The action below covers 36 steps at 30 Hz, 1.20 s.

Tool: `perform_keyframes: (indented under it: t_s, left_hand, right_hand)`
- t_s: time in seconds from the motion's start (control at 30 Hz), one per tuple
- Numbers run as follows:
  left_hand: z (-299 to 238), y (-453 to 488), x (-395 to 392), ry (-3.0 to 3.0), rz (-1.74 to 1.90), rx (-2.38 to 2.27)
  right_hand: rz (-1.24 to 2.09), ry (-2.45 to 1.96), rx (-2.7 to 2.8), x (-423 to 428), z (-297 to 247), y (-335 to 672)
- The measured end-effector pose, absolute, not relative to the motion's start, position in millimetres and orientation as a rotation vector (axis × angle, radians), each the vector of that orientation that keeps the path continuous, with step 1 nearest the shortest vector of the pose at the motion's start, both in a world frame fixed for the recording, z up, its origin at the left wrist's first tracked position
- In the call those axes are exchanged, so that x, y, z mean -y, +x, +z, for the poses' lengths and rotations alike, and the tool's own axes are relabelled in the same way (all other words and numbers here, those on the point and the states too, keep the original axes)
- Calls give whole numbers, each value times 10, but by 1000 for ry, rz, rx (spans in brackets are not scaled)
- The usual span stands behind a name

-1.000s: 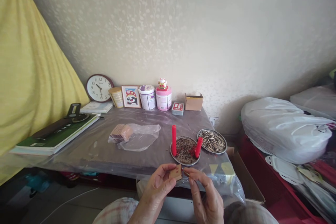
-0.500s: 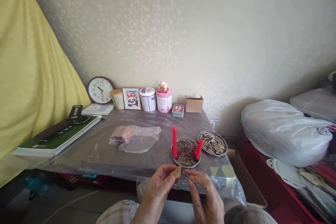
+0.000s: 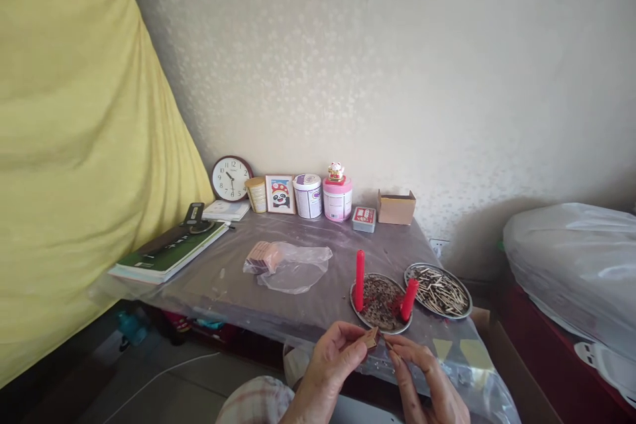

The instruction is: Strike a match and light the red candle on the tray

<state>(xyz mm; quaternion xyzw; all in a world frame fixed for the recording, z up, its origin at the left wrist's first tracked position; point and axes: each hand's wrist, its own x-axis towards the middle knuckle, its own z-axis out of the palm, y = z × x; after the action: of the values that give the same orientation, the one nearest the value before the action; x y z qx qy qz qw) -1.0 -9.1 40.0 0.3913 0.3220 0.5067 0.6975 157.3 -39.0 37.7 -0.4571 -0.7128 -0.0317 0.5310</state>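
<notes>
Between the thumb and fingers of my left hand (image 3: 330,368) is a small matchbox (image 3: 369,339), held over the table's front edge. My right hand (image 3: 427,374) pinches a thin matchstick (image 3: 386,342), its tip close to the box's side; I cannot tell whether they touch. Just beyond both hands lies a round metal plate (image 3: 381,330) covered with dark burnt bits and red wax. A tall red candle (image 3: 360,281) stands upright on its left side, and a shorter red candle (image 3: 409,300) leans on its right. No flame shows on either.
Right of the candles, a second plate (image 3: 470,308) holds many matchsticks (image 3: 440,290). A plastic bag with matchboxes (image 3: 263,257) lies mid-table. Along the wall stand a clock (image 3: 232,178), tins (image 3: 308,197), and a cardboard box (image 3: 396,208). A green book (image 3: 169,248) lies left.
The view has turned left, so everything appears farther right. My hands keep the matchbox and matchstick close together, with little change between them.
</notes>
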Motion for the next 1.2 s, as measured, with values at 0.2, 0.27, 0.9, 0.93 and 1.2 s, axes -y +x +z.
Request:
perform_keyframes:
  t_s: [0.2,0.27,0.9,0.93,1.2]
  left_hand:
    - [436,-17,103,847,1153,-734]
    - [459,-23,110,841,1164,-736]
    - [556,-117,149,833,1250,-740]
    - [556,-124,146,830,1254,-746]
    - [502,-103,92,830,1255,-771]
  right_hand:
    - [-82,-1041,1665,401,426,1543]
    - [-74,-1023,1675,381,425,1527]
    - [-176,-1228,1499,125,231,1654]
    - [-138,-1242,1446,130,237,1685]
    - [50,-1139,1361,312,465,1541]
